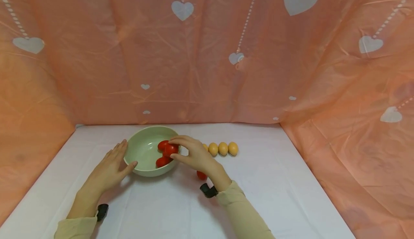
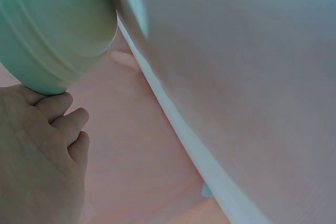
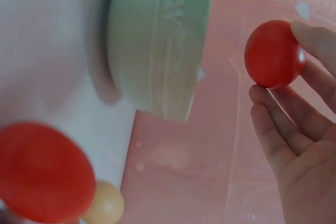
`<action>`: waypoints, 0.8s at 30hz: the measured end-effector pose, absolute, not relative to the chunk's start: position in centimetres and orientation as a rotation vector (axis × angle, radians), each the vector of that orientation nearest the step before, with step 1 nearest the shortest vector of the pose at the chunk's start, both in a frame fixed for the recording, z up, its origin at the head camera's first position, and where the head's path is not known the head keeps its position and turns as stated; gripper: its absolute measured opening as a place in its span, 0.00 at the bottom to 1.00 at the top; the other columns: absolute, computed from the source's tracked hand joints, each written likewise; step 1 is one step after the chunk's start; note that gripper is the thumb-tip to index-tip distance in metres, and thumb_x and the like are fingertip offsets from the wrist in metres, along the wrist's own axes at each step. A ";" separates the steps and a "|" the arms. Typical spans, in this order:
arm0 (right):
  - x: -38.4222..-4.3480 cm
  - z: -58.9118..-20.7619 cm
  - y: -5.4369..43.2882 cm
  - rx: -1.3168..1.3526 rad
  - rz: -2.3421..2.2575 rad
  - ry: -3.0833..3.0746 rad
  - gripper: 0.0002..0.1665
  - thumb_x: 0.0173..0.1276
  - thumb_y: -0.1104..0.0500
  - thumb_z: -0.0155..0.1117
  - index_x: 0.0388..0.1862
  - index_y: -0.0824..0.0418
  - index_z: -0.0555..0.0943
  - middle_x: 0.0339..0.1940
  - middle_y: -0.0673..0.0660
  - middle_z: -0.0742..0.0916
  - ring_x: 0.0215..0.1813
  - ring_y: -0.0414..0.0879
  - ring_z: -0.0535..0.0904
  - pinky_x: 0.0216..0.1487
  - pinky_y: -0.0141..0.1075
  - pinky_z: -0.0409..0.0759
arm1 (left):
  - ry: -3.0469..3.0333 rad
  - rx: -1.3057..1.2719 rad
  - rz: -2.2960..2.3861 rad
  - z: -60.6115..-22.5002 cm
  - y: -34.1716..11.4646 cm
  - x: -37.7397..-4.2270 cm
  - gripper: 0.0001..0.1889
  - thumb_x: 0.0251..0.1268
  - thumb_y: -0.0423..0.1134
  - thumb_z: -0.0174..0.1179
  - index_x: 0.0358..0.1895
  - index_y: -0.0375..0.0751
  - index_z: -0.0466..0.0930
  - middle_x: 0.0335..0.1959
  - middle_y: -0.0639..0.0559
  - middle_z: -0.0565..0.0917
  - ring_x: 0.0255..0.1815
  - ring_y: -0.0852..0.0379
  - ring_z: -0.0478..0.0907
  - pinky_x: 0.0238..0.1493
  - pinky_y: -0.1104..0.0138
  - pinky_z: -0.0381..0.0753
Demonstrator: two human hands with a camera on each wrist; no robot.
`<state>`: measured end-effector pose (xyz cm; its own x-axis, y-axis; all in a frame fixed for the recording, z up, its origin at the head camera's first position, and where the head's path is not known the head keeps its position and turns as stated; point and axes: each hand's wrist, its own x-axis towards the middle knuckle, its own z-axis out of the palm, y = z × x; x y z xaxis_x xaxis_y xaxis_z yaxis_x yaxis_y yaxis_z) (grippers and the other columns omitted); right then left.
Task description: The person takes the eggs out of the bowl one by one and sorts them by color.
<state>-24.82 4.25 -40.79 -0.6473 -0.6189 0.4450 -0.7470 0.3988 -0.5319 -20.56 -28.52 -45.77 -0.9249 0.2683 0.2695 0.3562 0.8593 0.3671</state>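
Note:
A pale green bowl [image 1: 142,149] stands on the white table. My left hand [image 1: 110,167] lies along its left side, fingers fairly straight against the outer wall and the thumb at the near rim. Over the right part of the bowl, my right hand [image 1: 194,154] pinches a smooth red egg [image 3: 274,54] between thumb and fingertips, above rim height. Inside the bowl lie other red eggs [image 1: 162,162], partly covered by the held one in the head view. Another red egg [image 1: 201,175] rests on the table under the right wrist, partly hidden by it.
Several yellow eggs [image 1: 223,148] stand in a row right of the bowl, the leftmost partly behind the right hand. An orange curtain with white hearts [image 1: 182,10] rises along the back and sides of the table [image 1: 275,196].

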 end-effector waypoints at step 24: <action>-24.0 -43.1 14.4 0.958 1.072 -2.444 0.25 0.65 0.60 0.79 0.60 0.59 0.85 0.63 0.56 0.85 0.66 0.52 0.81 0.66 0.49 0.81 | -2.816 -0.496 -0.604 -45.9 -28.5 -20.6 0.47 0.77 0.56 0.58 0.79 0.20 0.50 0.80 0.23 0.54 0.80 0.25 0.54 0.83 0.42 0.47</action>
